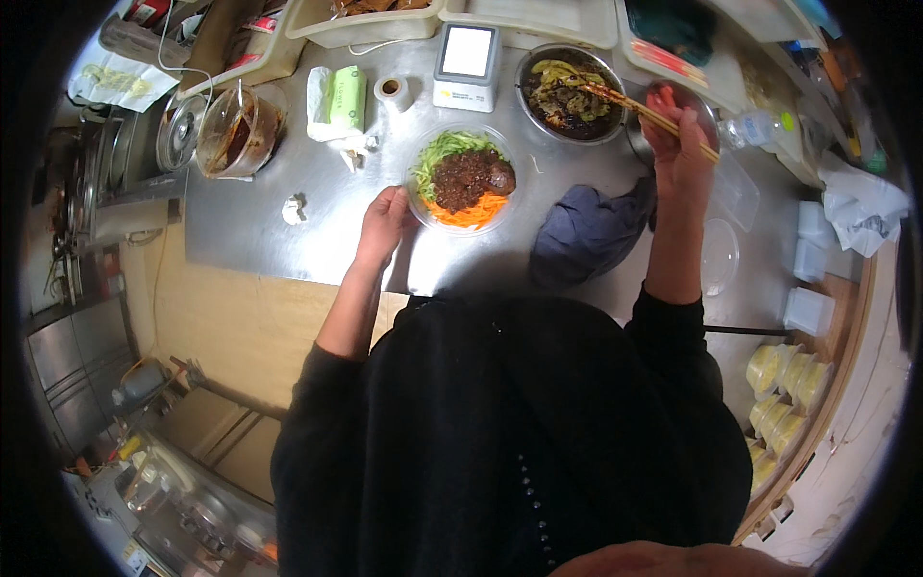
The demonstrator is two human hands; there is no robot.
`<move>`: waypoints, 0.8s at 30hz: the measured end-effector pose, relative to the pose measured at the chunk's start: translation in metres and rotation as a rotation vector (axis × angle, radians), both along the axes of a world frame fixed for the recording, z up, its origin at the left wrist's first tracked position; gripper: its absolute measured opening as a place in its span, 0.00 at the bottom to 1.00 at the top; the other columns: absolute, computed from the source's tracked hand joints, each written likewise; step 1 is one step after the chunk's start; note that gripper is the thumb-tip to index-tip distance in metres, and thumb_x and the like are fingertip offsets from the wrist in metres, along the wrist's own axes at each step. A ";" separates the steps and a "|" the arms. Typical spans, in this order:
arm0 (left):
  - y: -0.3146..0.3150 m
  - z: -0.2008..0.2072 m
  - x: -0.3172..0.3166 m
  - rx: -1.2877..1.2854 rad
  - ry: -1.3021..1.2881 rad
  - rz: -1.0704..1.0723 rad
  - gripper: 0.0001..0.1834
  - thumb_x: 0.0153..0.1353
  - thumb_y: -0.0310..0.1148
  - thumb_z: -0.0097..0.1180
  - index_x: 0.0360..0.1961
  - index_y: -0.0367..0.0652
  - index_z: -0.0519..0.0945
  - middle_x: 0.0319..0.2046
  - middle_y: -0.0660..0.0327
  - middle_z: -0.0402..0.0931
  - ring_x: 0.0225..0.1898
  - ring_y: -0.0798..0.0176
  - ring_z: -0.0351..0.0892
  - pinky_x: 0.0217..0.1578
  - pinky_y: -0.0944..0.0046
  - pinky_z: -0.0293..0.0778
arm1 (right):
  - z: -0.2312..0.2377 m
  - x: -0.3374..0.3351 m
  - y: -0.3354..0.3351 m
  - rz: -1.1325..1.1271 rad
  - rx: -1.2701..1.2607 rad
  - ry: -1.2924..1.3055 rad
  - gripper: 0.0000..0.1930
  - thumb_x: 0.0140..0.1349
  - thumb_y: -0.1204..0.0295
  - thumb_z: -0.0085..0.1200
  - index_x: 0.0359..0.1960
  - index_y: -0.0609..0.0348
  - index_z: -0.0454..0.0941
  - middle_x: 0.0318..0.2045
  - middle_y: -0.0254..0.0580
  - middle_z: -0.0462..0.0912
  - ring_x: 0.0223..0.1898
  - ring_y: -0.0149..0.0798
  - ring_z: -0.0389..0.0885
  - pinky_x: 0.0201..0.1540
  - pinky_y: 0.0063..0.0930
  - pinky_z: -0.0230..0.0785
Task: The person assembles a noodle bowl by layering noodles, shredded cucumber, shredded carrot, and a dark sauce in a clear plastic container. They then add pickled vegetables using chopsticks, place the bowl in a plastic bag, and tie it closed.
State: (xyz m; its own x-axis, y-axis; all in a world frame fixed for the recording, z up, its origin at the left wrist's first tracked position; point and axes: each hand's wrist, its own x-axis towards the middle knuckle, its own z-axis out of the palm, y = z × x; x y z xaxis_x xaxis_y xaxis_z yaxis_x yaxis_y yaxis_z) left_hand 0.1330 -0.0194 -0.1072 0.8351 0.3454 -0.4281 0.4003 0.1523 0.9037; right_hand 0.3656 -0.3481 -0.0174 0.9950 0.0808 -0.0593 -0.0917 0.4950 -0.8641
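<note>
Cropped skin (pixel 663 562), chopsticks (pixel 639 109) (tips (pixel 589 87) indistinct)

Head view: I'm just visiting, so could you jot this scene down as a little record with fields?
Left hand: the hand is at the left rim of a clear bowl
Bowl contents: green shreds, orange shreds, dark brown topping
Right hand: this hand grips chopsticks, tips over a metal bowl
Right of clear bowl: crumpled dark cloth
Behind clear bowl: device with a bright screen
Surface: shiny metal table
</note>
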 end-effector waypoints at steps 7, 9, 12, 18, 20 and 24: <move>0.003 -0.004 0.000 -0.022 -0.053 -0.008 0.14 0.72 0.38 0.43 0.37 0.39 0.77 0.29 0.67 0.76 0.29 0.74 0.71 0.33 0.72 0.72 | 0.035 -0.056 0.039 0.111 -0.049 -0.071 0.12 0.68 0.70 0.47 0.39 0.70 0.76 0.34 0.53 0.82 0.34 0.45 0.84 0.38 0.35 0.82; 0.005 -0.007 0.000 -0.007 -0.022 -0.011 0.14 0.72 0.38 0.43 0.37 0.40 0.77 0.28 0.67 0.76 0.29 0.74 0.71 0.33 0.72 0.72 | 0.036 -0.071 0.052 0.090 -0.087 -0.055 0.13 0.68 0.69 0.47 0.38 0.71 0.77 0.34 0.54 0.82 0.32 0.44 0.84 0.36 0.33 0.82; 0.009 -0.010 0.001 -0.020 -0.022 -0.041 0.14 0.71 0.38 0.43 0.36 0.40 0.77 0.28 0.67 0.76 0.28 0.74 0.72 0.33 0.71 0.72 | 0.033 -0.089 0.071 0.028 -0.128 -0.038 0.12 0.68 0.72 0.49 0.39 0.73 0.76 0.34 0.55 0.82 0.31 0.43 0.84 0.33 0.29 0.82; 0.011 -0.007 0.002 -0.085 -0.016 -0.056 0.14 0.71 0.38 0.43 0.33 0.41 0.75 0.28 0.67 0.75 0.30 0.73 0.72 0.34 0.71 0.73 | 0.033 -0.101 0.084 0.138 -0.212 -0.103 0.11 0.66 0.73 0.51 0.39 0.73 0.77 0.34 0.55 0.82 0.32 0.41 0.85 0.34 0.28 0.82; 0.012 -0.004 0.002 -0.067 -0.004 -0.072 0.14 0.71 0.38 0.43 0.33 0.42 0.75 0.28 0.67 0.75 0.31 0.73 0.72 0.34 0.71 0.73 | 0.038 -0.101 0.084 0.225 -0.263 -0.134 0.12 0.67 0.72 0.51 0.39 0.73 0.77 0.34 0.55 0.83 0.32 0.41 0.85 0.34 0.27 0.82; 0.015 -0.003 0.003 -0.066 -0.004 -0.107 0.14 0.71 0.38 0.43 0.33 0.42 0.75 0.28 0.66 0.74 0.31 0.72 0.73 0.35 0.71 0.73 | 0.059 -0.096 0.087 0.474 -0.447 -0.279 0.11 0.65 0.70 0.54 0.37 0.68 0.80 0.33 0.50 0.84 0.30 0.37 0.84 0.33 0.25 0.79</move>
